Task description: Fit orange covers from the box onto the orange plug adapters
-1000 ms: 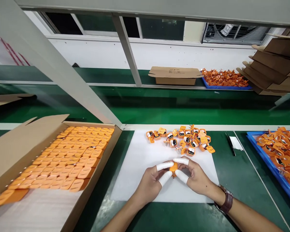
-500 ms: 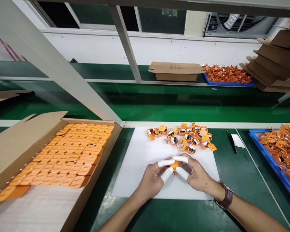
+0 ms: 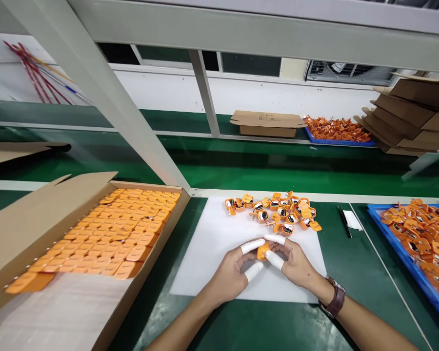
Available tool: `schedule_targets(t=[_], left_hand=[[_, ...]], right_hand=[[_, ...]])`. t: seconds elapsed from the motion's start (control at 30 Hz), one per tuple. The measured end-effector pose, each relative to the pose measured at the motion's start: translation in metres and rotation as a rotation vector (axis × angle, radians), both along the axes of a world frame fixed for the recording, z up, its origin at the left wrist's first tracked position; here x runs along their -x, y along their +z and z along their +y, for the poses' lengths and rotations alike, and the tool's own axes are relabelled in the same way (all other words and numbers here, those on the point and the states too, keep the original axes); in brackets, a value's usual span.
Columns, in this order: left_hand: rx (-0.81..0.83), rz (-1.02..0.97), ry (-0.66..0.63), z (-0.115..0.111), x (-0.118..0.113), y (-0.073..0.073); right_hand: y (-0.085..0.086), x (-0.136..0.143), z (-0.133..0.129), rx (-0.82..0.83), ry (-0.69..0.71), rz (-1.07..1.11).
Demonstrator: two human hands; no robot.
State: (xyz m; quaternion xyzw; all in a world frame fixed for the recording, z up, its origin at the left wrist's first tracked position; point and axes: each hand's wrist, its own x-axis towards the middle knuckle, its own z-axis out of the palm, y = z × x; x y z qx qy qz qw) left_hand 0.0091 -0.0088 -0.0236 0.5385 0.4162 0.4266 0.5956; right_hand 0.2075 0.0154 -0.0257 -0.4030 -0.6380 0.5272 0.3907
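Between my hands is a small orange plug casing (image 3: pixel 262 252), held above a white sheet (image 3: pixel 197 263). My right hand (image 3: pixel 296 263) pinches it between thumb and index finger, both in white finger covers. My left hand (image 3: pixel 229 275) has its covered index fingertip at the casing's upper left edge, while its thumb stands apart from it. Several orange plug casings (image 3: pixel 288 228) with dark parts and wires showing lie at the sheet's far side, some with metal prongs visible.
A cardboard box (image 3: pixel 183 200) at left holds rows of orange casings (image 3: pixel 106 234). At right is a blue tray (image 3: pixel 420 287) heaped with open casings, near a black pen (image 3: pixel 344 222) and white paper (image 3: pixel 352 220). Folded cartons (image 3: pixel 413 117) and another blue tray (image 3: pixel 340 142) sit behind.
My left thumb has moved down and away from the casing, which both hands pinched before. The casing has turned in my right fingers. The camera view has tilted upward.
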Motion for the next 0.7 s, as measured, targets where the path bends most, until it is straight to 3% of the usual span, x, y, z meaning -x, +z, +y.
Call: schedule_targets(t=[0.2, 0.43, 0.7], left_hand=[[0.021, 0.017, 0.063, 0.002, -0.003, 0.004], [-0.059, 0.215, 0.087, 0.003, 0.004, 0.0], [0.149, -0.071, -0.026, 0.005, 0.002, 0.011]], right_hand=[[0.007, -0.002, -0.001, -0.025, 0.019, 0.026], [0.021, -0.007, -0.002, -0.252, 0.059, -0.041], [0.019, -0.012, 0.006, 0.124, -0.028, 0.142]])
